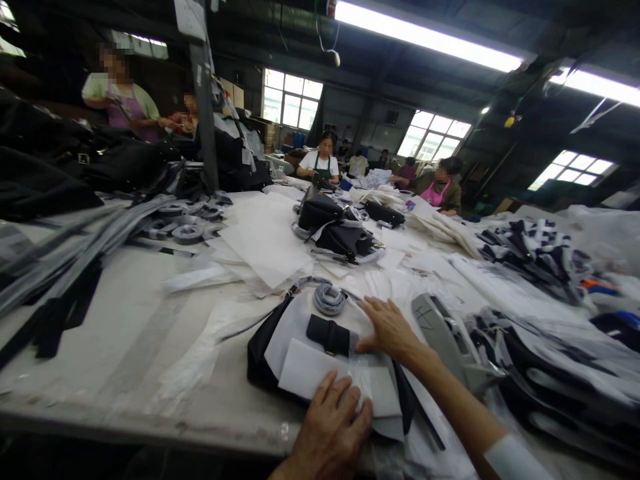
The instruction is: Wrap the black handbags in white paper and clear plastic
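Note:
A black bag (261,352) lies flat on the table in front of me, with a pale sheet (287,323) over it. On that sheet are a plastic-wrapped coil of strap (330,299), a small black folded leather piece (327,335) and a white foam sheet (306,368). My left hand (333,423) rests with fingers apart on the foam sheet's near edge. Fingers spread, my right hand (390,331) touches the covering at the bag's right side, beside the black piece. Neither hand grips anything visible. Clear film shows between the hands.
A grey tape dispenser (443,337) stands right of the bag, before stacked black and white pieces (545,373). Long wrapped straps (95,257) lie left. White sheets (267,233) and wrapped black bags (340,237) lie beyond. A post (206,100) rises behind; several people work farther back.

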